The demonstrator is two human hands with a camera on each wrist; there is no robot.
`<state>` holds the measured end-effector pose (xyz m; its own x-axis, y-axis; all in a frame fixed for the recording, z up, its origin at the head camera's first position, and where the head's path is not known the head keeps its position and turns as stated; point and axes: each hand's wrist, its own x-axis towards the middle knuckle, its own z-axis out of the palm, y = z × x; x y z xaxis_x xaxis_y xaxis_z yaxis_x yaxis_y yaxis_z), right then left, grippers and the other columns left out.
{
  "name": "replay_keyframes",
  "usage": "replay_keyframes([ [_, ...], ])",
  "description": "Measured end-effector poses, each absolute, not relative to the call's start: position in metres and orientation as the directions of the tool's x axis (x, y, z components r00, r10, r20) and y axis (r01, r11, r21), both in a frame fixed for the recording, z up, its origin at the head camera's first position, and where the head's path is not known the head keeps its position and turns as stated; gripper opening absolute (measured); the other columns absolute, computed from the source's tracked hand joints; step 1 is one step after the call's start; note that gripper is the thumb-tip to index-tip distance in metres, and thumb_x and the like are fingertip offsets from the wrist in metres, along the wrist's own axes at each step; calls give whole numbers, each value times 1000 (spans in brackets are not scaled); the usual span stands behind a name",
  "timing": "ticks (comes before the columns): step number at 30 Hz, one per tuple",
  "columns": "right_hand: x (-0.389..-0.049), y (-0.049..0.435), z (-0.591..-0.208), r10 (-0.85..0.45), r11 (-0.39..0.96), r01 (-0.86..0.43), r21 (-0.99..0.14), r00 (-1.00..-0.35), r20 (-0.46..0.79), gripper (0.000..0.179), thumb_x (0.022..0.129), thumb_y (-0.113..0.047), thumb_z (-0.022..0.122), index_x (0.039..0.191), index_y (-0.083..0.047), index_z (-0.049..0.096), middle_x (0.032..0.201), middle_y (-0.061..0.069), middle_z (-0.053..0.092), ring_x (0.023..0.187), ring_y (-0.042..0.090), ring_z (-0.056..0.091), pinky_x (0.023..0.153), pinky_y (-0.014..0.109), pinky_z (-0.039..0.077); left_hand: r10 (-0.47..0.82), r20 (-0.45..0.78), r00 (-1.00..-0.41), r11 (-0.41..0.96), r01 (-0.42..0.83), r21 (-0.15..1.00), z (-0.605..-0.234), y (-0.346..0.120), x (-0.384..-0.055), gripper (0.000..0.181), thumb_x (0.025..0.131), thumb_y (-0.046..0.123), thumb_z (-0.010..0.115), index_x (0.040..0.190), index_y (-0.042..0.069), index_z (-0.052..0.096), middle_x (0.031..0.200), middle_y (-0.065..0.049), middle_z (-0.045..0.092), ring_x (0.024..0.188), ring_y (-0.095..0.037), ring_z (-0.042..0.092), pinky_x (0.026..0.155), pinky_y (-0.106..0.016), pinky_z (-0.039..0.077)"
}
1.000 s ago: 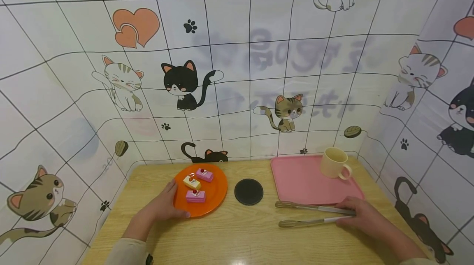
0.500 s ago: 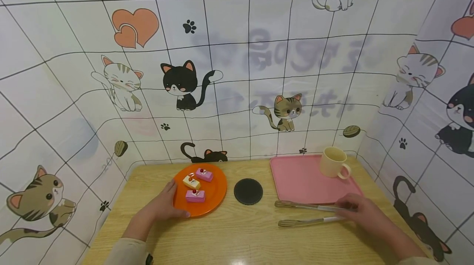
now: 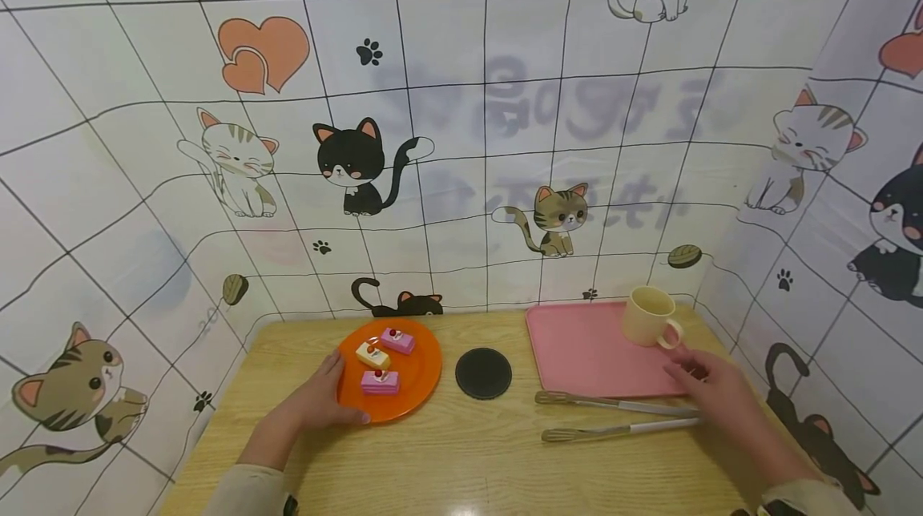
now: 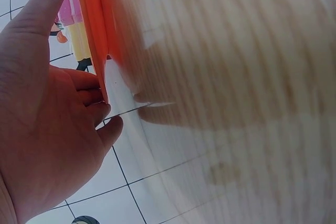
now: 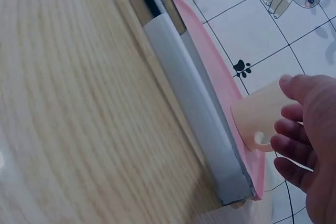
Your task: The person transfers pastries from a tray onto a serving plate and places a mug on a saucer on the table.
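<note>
Thumb and fingers of my left hand [image 3: 317, 397] hold the near-left rim of an orange plate [image 3: 418, 384]. Three toy cake slices lie on it: a pink one [image 3: 398, 341], a yellow one [image 3: 373, 355] and another pink one [image 3: 380, 383]. My right hand [image 3: 721, 392], its fingers loosely bent and holding nothing, hovers by the front right corner of a pink tray [image 3: 584, 356]. Just beyond its fingertips stands a cream mug [image 3: 647, 316], upright on the tray. Two whisks with white handles, the rear whisk [image 3: 613, 404] and the front whisk [image 3: 613, 430], lie in front of the tray.
A round black coaster [image 3: 484, 373] lies between plate and tray. The wooden table [image 3: 461, 468] meets a cat-patterned wall covering [image 3: 461, 179] at the back, which also closes off both sides.
My right hand has let go of the whisk handles, leaving them on the table, and has moved right and away from me, closer to the mug. My left hand stays at the plate.
</note>
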<state>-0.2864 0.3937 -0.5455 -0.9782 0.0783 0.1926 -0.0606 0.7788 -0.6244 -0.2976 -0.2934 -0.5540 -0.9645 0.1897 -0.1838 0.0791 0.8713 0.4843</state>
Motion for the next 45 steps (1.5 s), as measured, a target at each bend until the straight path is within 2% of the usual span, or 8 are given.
replay_keyframes([
  [7, -297, 402, -543, 171, 783, 4, -622, -963, 209, 45, 110, -37, 71, 125, 5, 73, 107, 17, 75, 93, 26, 64, 68, 25, 49, 181, -192, -965, 870, 66, 489, -554, -294, -299, 144, 74, 63, 97, 171, -10, 20, 180, -33, 11, 163, -57, 21, 126, -72, 30],
  [15, -314, 405, -541, 290, 723, 155, -674, -953, 92, 86, 106, -69, 62, 141, 9, 60, 127, 31, 66, 112, 44, 64, 82, 44, 52, 175, -190, -966, 868, 60, 493, -554, -293, -297, 143, 75, 61, 98, 171, -10, 19, 180, -33, 11, 161, -58, 23, 126, -72, 32],
  [25, -328, 406, -544, 266, 651, 147, -744, -963, 42, 95, 106, -65, 64, 158, 12, 40, 144, 40, 53, 127, 54, 58, 95, 59, 57, 172, -193, -966, 870, 57, 490, -550, -292, -295, 142, 75, 59, 98, 171, -10, 20, 180, -33, 12, 162, -57, 24, 126, -72, 32],
  [29, -333, 406, -548, 277, 638, 155, -754, -960, 37, 93, 107, -62, 64, 158, 12, 39, 145, 41, 51, 126, 55, 59, 94, 57, 59, 183, -186, -965, 870, 71, 488, -550, -292, -295, 141, 75, 59, 98, 170, -12, 21, 179, -33, 13, 161, -57, 25, 126, -71, 33],
  [33, -338, 405, -552, 278, 641, 136, -756, -959, 63, 84, 110, -56, 65, 156, 11, 44, 146, 41, 52, 127, 55, 60, 92, 53, 58, 183, -188, -965, 872, 71, 485, -550, -292, -295, 141, 75, 59, 98, 170, -11, 21, 179, -33, 13, 161, -57, 25, 126, -71, 33],
  [37, -343, 404, -554, 280, 645, 112, -756, -955, 98, 73, 111, -48, 67, 152, 10, 52, 144, 39, 56, 122, 52, 63, 83, 38, 56, 178, -192, -965, 873, 66, 482, -551, -291, -296, 142, 75, 60, 98, 171, -11, 21, 180, -33, 13, 161, -57, 25, 126, -71, 33],
  [41, -349, 404, -557, 311, 614, 125, -780, -946, 93, 63, 111, -43, 69, 147, 7, 58, 139, 36, 60, 106, 40, 73, 69, 23, 55, 184, -187, -965, 872, 72, 485, -552, -292, -296, 142, 75, 59, 98, 171, -11, 20, 179, -34, 13, 161, -57, 24, 126, -71, 33],
  [45, -354, 405, -562, 342, 568, 145, -810, -937, 71, 55, 110, -39, 70, 143, 5, 61, 134, 33, 64, 88, 22, 76, 64, 18, 56, 189, -186, -964, 870, 77, 487, -553, -293, -297, 142, 75, 59, 98, 171, -11, 20, 179, -34, 13, 161, -57, 24, 126, -71, 32],
])
